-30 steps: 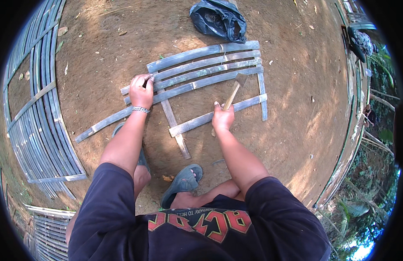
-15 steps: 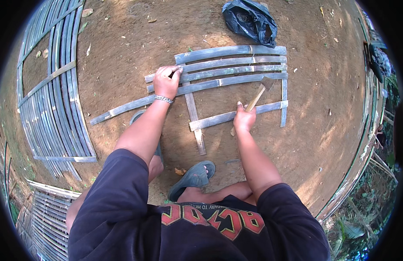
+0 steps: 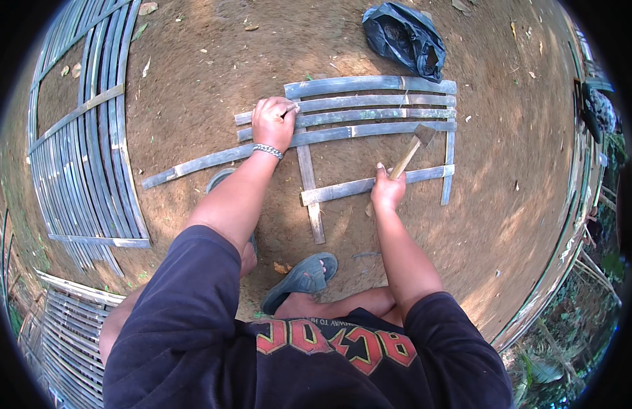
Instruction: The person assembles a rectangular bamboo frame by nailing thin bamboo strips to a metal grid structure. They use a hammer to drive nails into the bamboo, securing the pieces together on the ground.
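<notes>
On bare earth in front of the person, a bamboo slat frame [image 3: 370, 129] lies flat, four slats close together above, one lower strip apart. Left arm extended forward, the left hand [image 3: 273, 123] palm-down over the slats' left part, fingers bent; whether they pinch anything, cannot tell. It hides part of the slats beneath. Right forearm angled up; right hand [image 3: 387, 189] wrapped round the wooden handle of a hatchet [image 3: 406, 161], head tilted up-right, by the long slat. Black plastic bag [image 3: 415, 54] just beyond the top slat; sandal [image 3: 302, 283] below; larger bamboo panel [image 3: 91, 109] well to the left.
</notes>
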Demonstrator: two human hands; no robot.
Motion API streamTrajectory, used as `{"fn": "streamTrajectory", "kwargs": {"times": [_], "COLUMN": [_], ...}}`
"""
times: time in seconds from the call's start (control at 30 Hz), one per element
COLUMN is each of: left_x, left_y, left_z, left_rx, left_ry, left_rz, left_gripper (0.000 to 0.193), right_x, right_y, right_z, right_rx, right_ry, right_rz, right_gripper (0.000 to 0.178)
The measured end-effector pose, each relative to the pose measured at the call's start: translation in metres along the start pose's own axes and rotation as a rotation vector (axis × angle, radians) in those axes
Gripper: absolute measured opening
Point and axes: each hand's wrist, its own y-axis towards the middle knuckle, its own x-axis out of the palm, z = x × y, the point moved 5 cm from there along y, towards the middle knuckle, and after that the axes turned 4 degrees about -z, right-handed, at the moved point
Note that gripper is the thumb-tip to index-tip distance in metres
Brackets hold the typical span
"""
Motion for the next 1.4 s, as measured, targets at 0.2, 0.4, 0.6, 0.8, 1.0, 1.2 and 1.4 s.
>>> {"fn": "streamTrajectory", "kwargs": {"times": [0.2, 0.4, 0.6, 0.8, 1.0, 1.2, 1.4], "left_x": [0.0, 0.001, -0.001, 0.001, 0.0, -0.001, 0.001], "left_y": [-0.001, -0.001, 0.001, -0.001, -0.001, -0.001, 0.002], "left_z": [-0.005, -0.005, 0.0, -0.003, -0.004, -0.004, -0.002], "left_rx": [-0.038, -0.041, -0.053, -0.048, -0.051, -0.046, -0.053], "left_ry": [0.001, -0.008, -0.01, -0.011, 0.015, 0.037, 0.031], "left_rz": [0.012, 0.007, -0.033, -0.02, -0.044, -0.062, -0.063], "left_gripper": [0.006, 0.005, 0.003, 0.003, 0.005, 0.005, 0.005], "right_x": [-0.004, 0.016, 0.034, 0.045, 0.051, 0.05, 0.045], "right_y": [-0.026, -0.091, -0.121, -0.118, -0.109, -0.11, -0.111], "right_z": [-0.03, -0.092, -0.131, -0.143, -0.129, -0.134, -0.137], "right_rx": [-0.134, -0.442, -0.791, -0.843, -0.702, -0.748, -0.832], "right_ry": [0.041, 0.083, -0.151, -0.171, -0.322, -0.333, -0.2], "right_rz": [-0.194, -0.627, -0.553, -0.524, -0.595, -0.571, -0.494], "right_gripper": [0.037, 0.042, 0.052, 0.052, 0.052, 0.054, 0.055]}}
